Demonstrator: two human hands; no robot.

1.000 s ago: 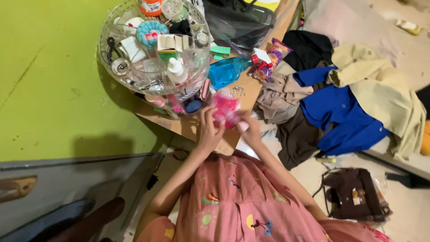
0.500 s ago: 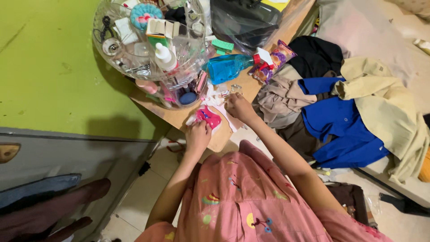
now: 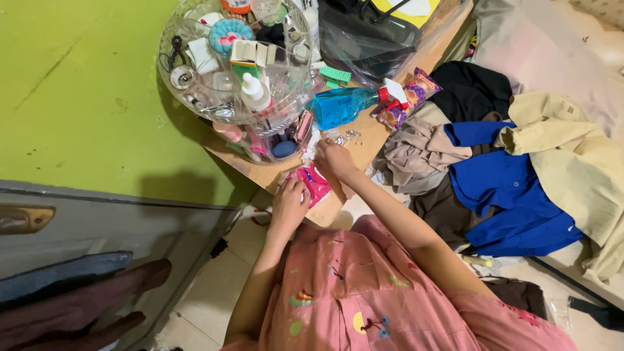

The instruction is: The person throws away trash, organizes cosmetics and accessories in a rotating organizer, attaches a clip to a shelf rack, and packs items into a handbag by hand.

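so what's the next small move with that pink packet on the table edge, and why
Probably press the left hand down on the pink packet to steady it. It lies at the wooden table edge, partly overhanging, and the right hand rests at its far end, near small clips, so it could slide off.

It was a lived-in home bedroom, shown by a small wooden table crowded with a clear round cosmetics organiser, a blue spray bottle, and crumpled clothes heaped beside it above a tiled floor.
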